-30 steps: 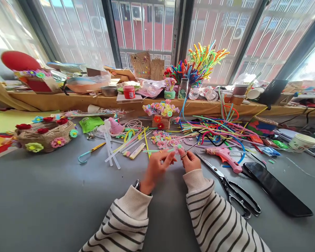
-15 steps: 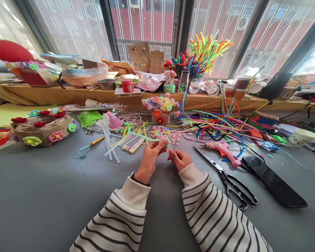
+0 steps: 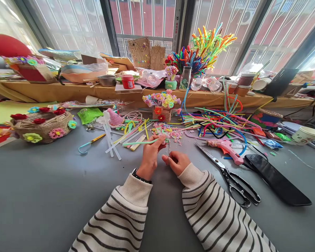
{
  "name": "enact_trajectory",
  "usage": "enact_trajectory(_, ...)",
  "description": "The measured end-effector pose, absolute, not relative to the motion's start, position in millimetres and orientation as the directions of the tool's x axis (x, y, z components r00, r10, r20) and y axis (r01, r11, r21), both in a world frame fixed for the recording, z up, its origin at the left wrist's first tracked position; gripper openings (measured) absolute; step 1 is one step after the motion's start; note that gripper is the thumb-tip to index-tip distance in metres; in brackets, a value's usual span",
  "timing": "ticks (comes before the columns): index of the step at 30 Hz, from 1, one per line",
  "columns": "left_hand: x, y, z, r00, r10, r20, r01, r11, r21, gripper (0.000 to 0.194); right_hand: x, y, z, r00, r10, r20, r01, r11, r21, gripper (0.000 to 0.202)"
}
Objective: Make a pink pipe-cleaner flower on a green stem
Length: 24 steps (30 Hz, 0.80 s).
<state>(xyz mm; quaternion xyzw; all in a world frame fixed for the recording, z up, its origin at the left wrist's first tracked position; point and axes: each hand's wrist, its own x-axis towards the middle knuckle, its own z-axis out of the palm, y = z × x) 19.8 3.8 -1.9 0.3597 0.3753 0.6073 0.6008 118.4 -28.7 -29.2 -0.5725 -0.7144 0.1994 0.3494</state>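
My left hand is closed in a pinch on a mint-green pipe cleaner, whose stem sticks out to the left. At its right end a fuzzy pale part shows between the fingertips, mostly covered by them. Close beside it, my right hand is closed around the handles of slim metal small scissors. Their thin blades point up, next to the pipe cleaner's fuzzy end; I cannot tell whether they touch it. Behind both hands lie pink and pastel fluff clippings.
Large black-handled scissors, a pink glue gun and a black phone lie at right. Loose pipe cleaners heap behind. Glue sticks, a crochet hook and a flower-trimmed basket are at left.
The small scissors have shifted slightly left and stand more upright by the fuzzy end. The green stem has swung lower on its left side. The camera view has moved a little.
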Motion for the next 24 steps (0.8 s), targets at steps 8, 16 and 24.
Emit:
enact_trajectory(8,17.0,3.1,-4.1,0.007,0.998,-0.06,-0.467,0.056,0.882,0.022,119.1,-26.7,-33.0,0.002,0.934,0.358,0.673,0.264,-0.691,0.039)
enact_trajectory(16,16.8,4.5,-3.3,0.075,0.992,-0.106,-0.646,0.129,0.753,0.017,118.3,-29.5,-29.2,-0.039,0.962,0.271,0.671,0.226,-0.706,0.042)
enact_trajectory(24,17.1,4.5,-6.2,0.124,0.986,-0.112,-0.607,0.165,0.778,0.015,118.5,-28.7,-30.5,-0.013,0.931,0.364,0.676,0.276,-0.683,0.042)
